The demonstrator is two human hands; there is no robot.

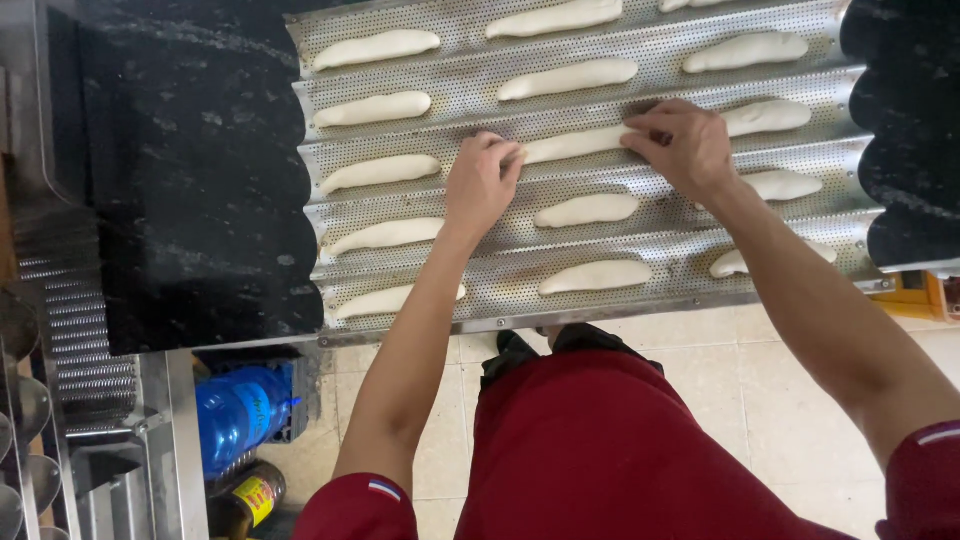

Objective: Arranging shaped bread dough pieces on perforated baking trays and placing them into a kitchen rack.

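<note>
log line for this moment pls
left hand: on dough piece near end | right hand: on its other end | perforated tray: rows of dough | counter: black

A single head-worn camera looks almost straight down from above the person, close over the perforated baguette tray [480,85] on the black counter [190,200]. Both forearms reach away from the lens into the frame; the lower edge catches the person's red clothing and the tiled floor [700,340]
</note>
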